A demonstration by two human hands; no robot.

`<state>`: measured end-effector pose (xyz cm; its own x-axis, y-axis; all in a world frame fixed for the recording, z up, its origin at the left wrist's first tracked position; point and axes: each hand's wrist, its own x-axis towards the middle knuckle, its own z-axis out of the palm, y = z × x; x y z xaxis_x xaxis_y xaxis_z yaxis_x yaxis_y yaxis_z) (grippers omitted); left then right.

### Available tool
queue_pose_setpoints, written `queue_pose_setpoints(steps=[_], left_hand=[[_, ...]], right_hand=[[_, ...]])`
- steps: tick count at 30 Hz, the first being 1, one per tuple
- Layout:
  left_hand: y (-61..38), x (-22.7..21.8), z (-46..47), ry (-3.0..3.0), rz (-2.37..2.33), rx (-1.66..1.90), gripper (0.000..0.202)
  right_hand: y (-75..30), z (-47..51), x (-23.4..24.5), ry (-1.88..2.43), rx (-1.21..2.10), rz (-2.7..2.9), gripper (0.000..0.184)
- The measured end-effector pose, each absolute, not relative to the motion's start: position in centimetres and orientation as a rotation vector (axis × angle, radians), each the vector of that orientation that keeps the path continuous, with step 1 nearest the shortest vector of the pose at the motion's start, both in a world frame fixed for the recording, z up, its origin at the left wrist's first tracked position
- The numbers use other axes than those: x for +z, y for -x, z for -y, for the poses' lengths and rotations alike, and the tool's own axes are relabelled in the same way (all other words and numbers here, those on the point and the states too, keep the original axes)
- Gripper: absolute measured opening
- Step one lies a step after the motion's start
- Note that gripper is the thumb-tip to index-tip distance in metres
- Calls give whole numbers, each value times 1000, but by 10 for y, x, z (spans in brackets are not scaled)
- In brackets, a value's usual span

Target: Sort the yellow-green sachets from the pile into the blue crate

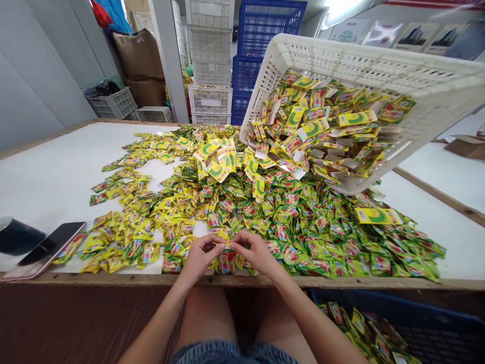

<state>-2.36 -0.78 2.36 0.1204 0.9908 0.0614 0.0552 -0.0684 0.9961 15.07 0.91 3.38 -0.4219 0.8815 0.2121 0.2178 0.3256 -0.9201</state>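
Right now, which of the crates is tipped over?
The big white crate at the right: it leans tilted over the sachets, yellow cartons heaped at its mouth. The stacked white crates and blue crates behind the table stand upright.

Legible text, brands, numbers: none recorded. Printed matter present but too small or blurred to read: green-and-yellow sachets [295, 222] heaped on the table [49, 172], each with a red-and-white emblem; the single sachet [226, 259] held at the near edge, same print; yellow flat cartons [356, 119] with a green arc, in the white basket [379, 55]. Wall posters [349, 30] at upper right carry a heading line and pictures, characters not decipherable.
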Motion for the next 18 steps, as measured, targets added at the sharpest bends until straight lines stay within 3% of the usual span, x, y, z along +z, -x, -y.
queue_pose_setpoints(steps=[7, 18], left_hand=[[29, 13, 15, -1410, -1099, 1183, 14], [39, 31, 9, -1500, -1088, 980, 13]], right_hand=[[-155, -3, 28, 960, 961, 1970, 16], [-152, 5, 24, 992, 1106, 1818, 19]])
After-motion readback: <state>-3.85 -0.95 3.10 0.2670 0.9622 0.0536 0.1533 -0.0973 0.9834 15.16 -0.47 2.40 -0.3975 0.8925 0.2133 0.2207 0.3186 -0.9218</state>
